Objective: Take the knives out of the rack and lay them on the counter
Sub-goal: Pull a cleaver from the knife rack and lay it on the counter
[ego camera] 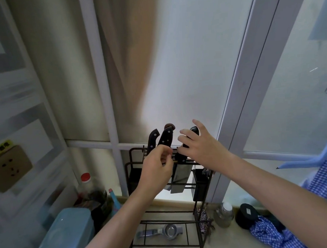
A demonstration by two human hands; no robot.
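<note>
Right hand [201, 146] spread over right knife handle [194, 130]; left hand [157, 166] half-curled, empty, before black wire knife rack [135, 182]. Bench [227, 238] crowded right.

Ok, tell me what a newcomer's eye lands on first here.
Two bare hands, left hand and right hand, reach at the black knife handles standing in the dark wire rack mid-frame. Beneath them a cleaver blade hangs down against the bright frosted window.

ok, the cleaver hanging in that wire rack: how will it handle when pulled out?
The cleaver has a broad blade, so probably blade-heavy and stiff. Its black handle looks smooth, maybe slippery. The thin wire rack may tip.
</note>
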